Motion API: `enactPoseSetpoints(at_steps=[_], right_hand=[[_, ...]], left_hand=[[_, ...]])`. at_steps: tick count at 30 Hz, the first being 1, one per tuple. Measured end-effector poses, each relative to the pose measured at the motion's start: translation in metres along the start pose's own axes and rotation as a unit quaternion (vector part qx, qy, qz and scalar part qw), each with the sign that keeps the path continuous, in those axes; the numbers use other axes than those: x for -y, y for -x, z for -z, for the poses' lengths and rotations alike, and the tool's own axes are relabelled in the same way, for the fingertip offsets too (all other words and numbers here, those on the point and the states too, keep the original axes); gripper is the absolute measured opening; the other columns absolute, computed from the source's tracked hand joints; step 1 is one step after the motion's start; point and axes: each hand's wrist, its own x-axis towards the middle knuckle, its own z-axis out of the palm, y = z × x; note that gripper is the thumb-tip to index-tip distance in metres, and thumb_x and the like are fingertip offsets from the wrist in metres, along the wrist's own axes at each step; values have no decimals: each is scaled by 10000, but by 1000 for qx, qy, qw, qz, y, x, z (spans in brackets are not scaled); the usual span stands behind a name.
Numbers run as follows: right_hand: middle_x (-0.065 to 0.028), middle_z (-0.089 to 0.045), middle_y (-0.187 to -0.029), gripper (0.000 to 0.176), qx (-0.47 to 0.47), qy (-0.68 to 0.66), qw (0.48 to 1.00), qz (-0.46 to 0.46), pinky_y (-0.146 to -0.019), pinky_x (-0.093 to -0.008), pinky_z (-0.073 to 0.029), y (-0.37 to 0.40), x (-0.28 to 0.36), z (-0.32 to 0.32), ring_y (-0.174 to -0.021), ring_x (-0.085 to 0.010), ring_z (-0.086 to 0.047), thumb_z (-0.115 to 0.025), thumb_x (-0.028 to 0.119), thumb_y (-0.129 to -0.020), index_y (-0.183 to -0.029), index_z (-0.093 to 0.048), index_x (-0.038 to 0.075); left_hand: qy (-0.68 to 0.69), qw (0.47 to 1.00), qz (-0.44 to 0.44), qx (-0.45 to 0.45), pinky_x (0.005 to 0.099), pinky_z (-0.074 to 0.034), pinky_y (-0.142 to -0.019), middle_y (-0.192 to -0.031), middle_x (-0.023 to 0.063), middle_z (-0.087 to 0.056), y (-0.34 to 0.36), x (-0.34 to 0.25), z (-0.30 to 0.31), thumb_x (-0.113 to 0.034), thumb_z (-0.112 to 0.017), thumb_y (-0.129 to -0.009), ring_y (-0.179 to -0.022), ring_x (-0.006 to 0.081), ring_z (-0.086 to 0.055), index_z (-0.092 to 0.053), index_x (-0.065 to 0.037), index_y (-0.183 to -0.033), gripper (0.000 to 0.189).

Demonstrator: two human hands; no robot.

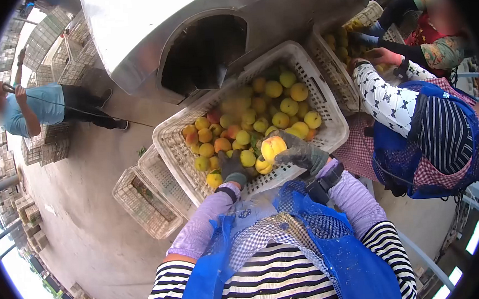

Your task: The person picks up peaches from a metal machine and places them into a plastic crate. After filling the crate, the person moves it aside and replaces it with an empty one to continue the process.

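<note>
A white slatted plastic crate (177, 170) in front of me holds many yellow peaches (289, 106), some blushed orange. My right hand (305, 155), in a dark grey glove, is closed around a yellow-orange peach (273, 146) and holds it over the crate's near side. My left hand (232, 165), gloved alike, reaches over the near rim and lies among the peaches, fingers stretched forward. Its fingertips are partly hidden between the fruit, and I make out nothing gripped in it.
A metal machine with a dark chute opening (202, 51) stands beyond the crate. More crates (146, 203) lie on the floor at left. To the right, co-workers handle fruit in another crate (331, 68). A person (37, 111) holding a hose-like line stands at far left.
</note>
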Motion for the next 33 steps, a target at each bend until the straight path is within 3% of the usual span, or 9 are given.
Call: enactPoseSetpoints(at_steps=[5,6,8,10,13,17,19,24,33], right_hand=[[-88,-529,-1332,620,65,-194,979,4,-1049,-324,-429,-9,-23,6,-1224,-212,-529,-736,133,-847,-1422,-505,115],[-106,-530,-1322,508,73,-25,984,163,-1054,-335,-423,-16,-41,13,-1218,-245,-532,-730,144,-865,-1348,-575,121],[-129,-535,-1301,289,62,166,950,256,-1061,-357,-412,-24,-36,24,-1210,-301,-532,-716,159,-895,-1180,-683,123],[-126,-547,-1270,302,52,287,862,413,-1056,-365,-415,-9,-2,0,-1187,-313,-541,-752,197,-877,-1152,-673,101],[-119,-549,-1268,513,-43,45,993,104,-1018,-359,-454,-5,-2,-8,-1180,-265,-550,-805,254,-832,-1253,-595,52],[-118,-544,-1273,697,-197,404,862,233,-946,-364,-517,4,41,-61,-1203,-227,-536,-850,269,-785,-1325,-513,-16],[-154,-544,-1277,727,-168,267,896,313,-957,-379,-509,-1,39,-77,-1198,-272,-547,-865,254,-756,-1341,-516,3],[-148,-573,-1252,753,-285,406,763,415,-974,-380,-512,-9,54,-94,-1138,-286,-593,-906,182,-666,-1313,-557,19],[-143,-657,-1023,612,-300,517,689,411,-765,-424,-545,-53,93,-97,-894,-336,-655,-860,354,-705,-1196,-641,60]], left_hand=[[2,998,-66,1,413,-461,-1024,-1416,222,-454,-21,2,16,-572,-838,-630,-1279,350,-499,-527,-159,-1355,891],[2,994,-107,3,375,-484,-996,-1349,174,-554,-24,2,22,-631,-841,-612,-1235,282,-552,-523,-107,-1352,961],[159,981,-99,52,364,-528,-913,-1222,105,-626,-57,34,-13,-298,-800,-843,-1080,216,-616,-509,-50,-1335,624],[338,927,-148,70,352,-532,-899,-1195,97,-638,-1,-4,70,-253,-772,-872,-1061,209,-623,-525,-36,-1313,550],[381,856,-348,7,336,-539,-861,-1153,91,-644,-16,33,54,-226,-727,-899,-1012,192,-634,-537,-22,-1290,480],[551,788,-276,-1,344,-547,-857,-1158,96,-630,47,-25,139,-187,-725,-892,-1018,211,-634,-475,-37,-1310,510],[623,748,-229,9,335,-551,-856,-1160,98,-618,65,-40,154,-163,-709,-896,-1019,213,-634,-459,-49,-1325,510],[668,708,-232,11,326,-551,-879,-1184,86,-600,75,-50,177,-120,-690,-888,-1054,191,-624,-462,-59,-1328,500],[713,675,-187,-18,336,-550,-887,-1207,86,-606,71,-22,186,-192,-655,-922,-1074,199,-623,-483,-49,-1357,489]])
